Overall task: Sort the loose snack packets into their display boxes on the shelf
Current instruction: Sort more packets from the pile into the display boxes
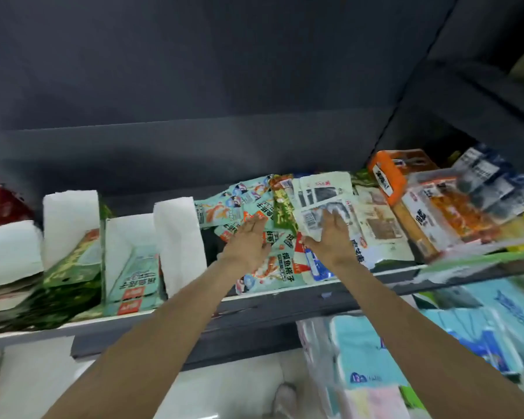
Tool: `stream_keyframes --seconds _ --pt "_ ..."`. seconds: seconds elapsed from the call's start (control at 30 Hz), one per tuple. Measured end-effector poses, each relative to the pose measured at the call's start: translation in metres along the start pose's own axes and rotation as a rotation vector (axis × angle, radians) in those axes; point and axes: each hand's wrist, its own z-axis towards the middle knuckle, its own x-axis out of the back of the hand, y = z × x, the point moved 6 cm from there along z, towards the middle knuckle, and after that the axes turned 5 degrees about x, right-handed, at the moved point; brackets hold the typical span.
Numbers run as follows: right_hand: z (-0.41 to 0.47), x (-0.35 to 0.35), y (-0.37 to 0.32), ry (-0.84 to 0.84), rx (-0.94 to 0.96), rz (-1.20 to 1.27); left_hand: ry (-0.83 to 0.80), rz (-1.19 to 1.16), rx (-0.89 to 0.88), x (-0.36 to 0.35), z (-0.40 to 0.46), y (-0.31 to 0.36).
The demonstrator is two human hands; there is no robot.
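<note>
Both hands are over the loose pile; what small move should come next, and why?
Probably the left hand should close on a mint-green packet beneath it. It lies open on the pile, and the open display box to the left holds matching mint-green packets. The right hand rests on white packets.

Both bare forearms reach up and forward from the lower edge of the view, converging toward the middle. The left hand (248, 240) is seen from the back, wrist roughly in line with the forearm, fingers straight and held together, pointing up and slightly right, the palm facing down and inward. The right hand (330, 234) sits just beside it, near but apart, also seen from the back, its fingers extended and pointing up and slightly left; the fingertips are blurred, so whether they pinch anything cannot be told. The two hands are at about the same height, angled toward each other.
</note>
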Motion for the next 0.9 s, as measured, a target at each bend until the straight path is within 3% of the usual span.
stream_keyframes --seconds 0.1,0.2,0.4,0.5,0.6,0.73,0.9 --pt "0.015 -0.011 0.016 -0.073 0.026 -0.219 -0.095 0.082 0.074 -0.023 0.013 -0.003" --pt "0.021 -0.019 0.005 -0.012 0.107 -0.376 -0.109 0.095 0.117 -0.029 0.016 -0.001" --pt "0.02 -0.008 -0.042 0.127 0.424 -0.312 0.074 -0.264 0.203 -0.002 0.02 0.003" --pt "0.015 0.028 -0.056 0.322 0.474 -0.023 0.081 -0.633 0.306 0.01 0.015 0.007" --pt "0.007 0.055 -0.061 0.414 0.407 0.508 -0.069 -1.027 0.356 0.016 0.008 0.016" --pt "0.001 0.06 -0.085 0.357 0.295 0.96 -0.03 -1.295 0.433 0.04 -0.007 0.004" --pt "-0.014 0.045 -0.129 0.219 0.237 1.086 0.135 -1.649 0.409 0.077 -0.039 -0.038"
